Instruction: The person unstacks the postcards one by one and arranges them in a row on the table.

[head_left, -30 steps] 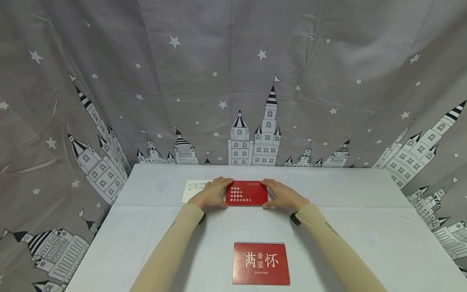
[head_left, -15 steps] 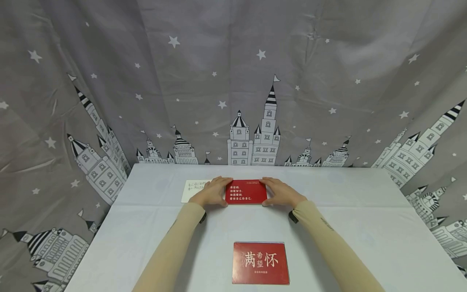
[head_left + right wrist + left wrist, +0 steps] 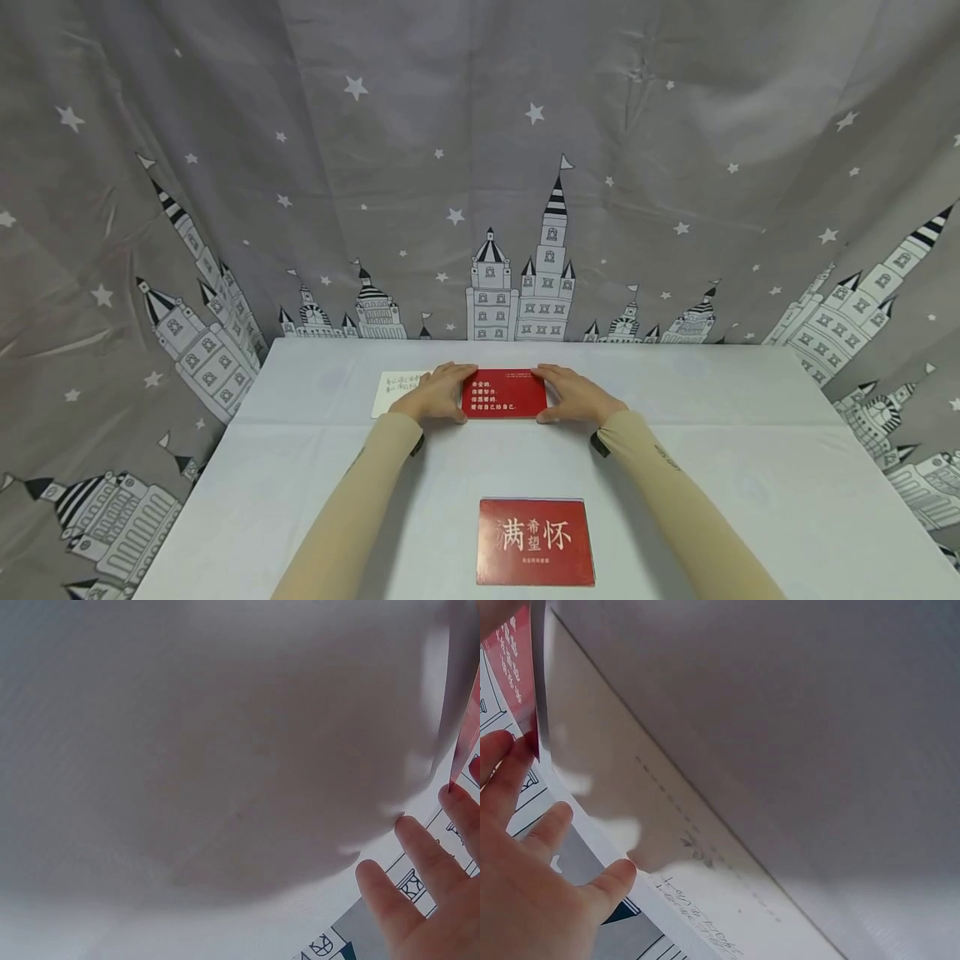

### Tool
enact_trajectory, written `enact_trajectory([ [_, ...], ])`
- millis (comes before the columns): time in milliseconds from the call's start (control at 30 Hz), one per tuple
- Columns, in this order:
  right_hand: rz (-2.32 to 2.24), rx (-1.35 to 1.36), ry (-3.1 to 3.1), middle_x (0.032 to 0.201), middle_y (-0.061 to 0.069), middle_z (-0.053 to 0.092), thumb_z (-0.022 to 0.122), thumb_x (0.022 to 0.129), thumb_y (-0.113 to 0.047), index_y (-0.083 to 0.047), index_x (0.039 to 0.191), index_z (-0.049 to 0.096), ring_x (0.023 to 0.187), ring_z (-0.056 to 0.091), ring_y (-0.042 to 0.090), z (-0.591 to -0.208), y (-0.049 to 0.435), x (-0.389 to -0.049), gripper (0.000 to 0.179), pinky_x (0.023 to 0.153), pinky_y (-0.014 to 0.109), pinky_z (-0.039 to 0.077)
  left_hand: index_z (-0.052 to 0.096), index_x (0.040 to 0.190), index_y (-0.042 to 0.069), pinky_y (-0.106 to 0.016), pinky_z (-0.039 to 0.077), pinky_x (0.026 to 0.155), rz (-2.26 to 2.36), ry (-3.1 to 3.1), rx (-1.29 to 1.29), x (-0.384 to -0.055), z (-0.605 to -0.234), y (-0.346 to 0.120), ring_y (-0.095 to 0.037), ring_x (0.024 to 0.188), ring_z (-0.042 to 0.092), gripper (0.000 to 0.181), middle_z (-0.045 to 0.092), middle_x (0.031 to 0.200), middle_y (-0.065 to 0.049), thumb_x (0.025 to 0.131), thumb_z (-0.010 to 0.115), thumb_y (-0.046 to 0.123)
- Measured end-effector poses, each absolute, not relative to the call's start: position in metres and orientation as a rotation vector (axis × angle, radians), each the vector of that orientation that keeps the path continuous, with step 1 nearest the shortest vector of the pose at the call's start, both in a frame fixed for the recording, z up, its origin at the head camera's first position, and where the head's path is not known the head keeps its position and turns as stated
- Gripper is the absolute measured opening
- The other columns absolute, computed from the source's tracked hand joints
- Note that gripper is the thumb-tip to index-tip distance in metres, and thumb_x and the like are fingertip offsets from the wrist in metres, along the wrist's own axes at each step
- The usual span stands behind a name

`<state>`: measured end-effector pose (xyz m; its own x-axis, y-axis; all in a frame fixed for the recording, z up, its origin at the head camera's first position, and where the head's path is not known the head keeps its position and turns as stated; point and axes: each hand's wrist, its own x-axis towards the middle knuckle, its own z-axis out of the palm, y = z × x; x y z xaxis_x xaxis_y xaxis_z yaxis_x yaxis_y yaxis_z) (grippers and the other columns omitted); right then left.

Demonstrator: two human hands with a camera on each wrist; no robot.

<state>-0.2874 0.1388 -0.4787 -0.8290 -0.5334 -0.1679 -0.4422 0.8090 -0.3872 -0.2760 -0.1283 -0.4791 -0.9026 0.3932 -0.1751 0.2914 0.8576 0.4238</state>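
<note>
Below frame centre, my left hand [image 3: 433, 397] and right hand [image 3: 580, 397] grip the red card [image 3: 504, 394] by its ends, where light, even pressure should prevent bowing.

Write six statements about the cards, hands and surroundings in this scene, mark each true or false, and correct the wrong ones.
1. The left hand and right hand hold the far red card at opposite ends. True.
2. In the head view, the left hand hides part of the white card. True.
3. The white card lies to the right of the far red card. False: it lies to the left.
4. The near red card lies on the white table. True.
5. One hand rests on the near red card. False: neither hand touches it.
6. The backdrop is plain green. False: it is a grey curtain with stars and castles.
</note>
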Motion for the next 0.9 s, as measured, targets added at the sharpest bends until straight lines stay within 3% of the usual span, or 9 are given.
enact_trajectory([
  [600, -0.476, -0.71, 2.732, 0.142, 0.005, 0.032, 0.075, 0.07, -0.034, -0.016, 0.139, 0.034, 0.129, 0.028, 0.023, -0.4804, 0.1354, -0.2902, 0.083, 0.103, 0.042, 0.026, 0.034, 0.139, 0.013, -0.061, 0.009, 0.101, 0.616, 2.747, 0.494, -0.2748, -0.4758, -0.1274, -0.032, 0.132, 0.016, 0.087, 0.034, 0.141, -0.007, 0.064, 0.076, 0.017],
  [900, -0.443, -0.689, 2.745, 0.142, 0.005, 0.033, 0.075, 0.07, -0.033, -0.015, 0.139, 0.035, 0.129, 0.027, 0.023, -0.4791, 0.1336, -0.2885, 0.081, 0.103, 0.043, 0.026, 0.035, 0.139, 0.015, -0.064, 0.001, 0.099, 0.612, 2.754, 0.448, -0.2727, -0.4741, -0.1274, -0.031, 0.134, 0.011, 0.086, 0.034, 0.142, -0.003, 0.063, 0.076, 0.015],
])
